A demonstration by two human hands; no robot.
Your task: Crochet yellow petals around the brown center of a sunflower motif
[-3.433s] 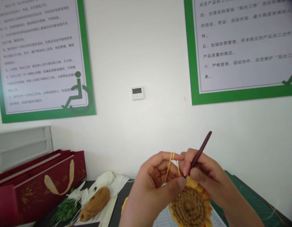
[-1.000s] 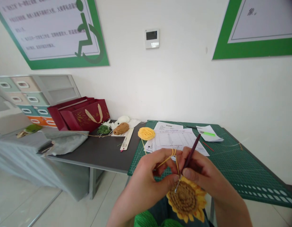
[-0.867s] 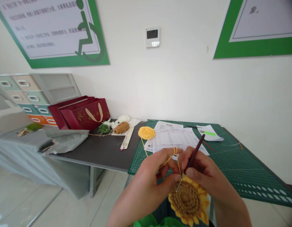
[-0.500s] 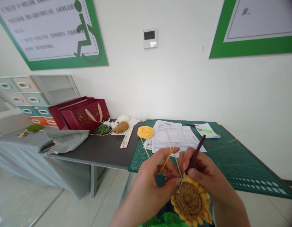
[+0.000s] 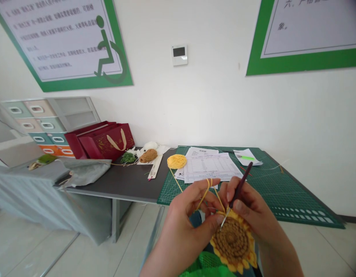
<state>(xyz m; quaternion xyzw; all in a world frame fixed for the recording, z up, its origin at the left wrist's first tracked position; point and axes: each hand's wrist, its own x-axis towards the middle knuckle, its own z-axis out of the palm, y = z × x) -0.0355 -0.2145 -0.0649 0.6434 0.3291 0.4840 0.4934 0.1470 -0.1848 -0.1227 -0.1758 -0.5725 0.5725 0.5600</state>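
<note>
A crocheted sunflower [image 5: 232, 240], brown in the middle with yellow petals round its edge, hangs between my hands. My left hand [image 5: 192, 219] pinches its upper left edge between thumb and fingers, and yellow yarn [image 5: 205, 192] loops round the raised index finger. In my right hand [image 5: 253, 209] is a crochet hook [image 5: 242, 182] with a dark purple handle. Its metal tip lies against the flower's upper left, close to my left thumb. The yarn runs back to a yellow yarn ball [image 5: 177, 161] on the table.
Paper sheets [image 5: 211, 168] lie on a green cutting mat [image 5: 284, 192], with a bright green pen [image 5: 245, 157] behind. Farther left are a brown yarn ball [image 5: 148, 155], dark red gift bags [image 5: 108, 142] and a drawer unit [image 5: 51, 125]. Green mesh [image 5: 208, 261] shows below my hands.
The view has shifted slightly. The hook's tip has moved a little at the flower's upper left edge, and the flower sits slightly higher. Both hands keep their hold.
</note>
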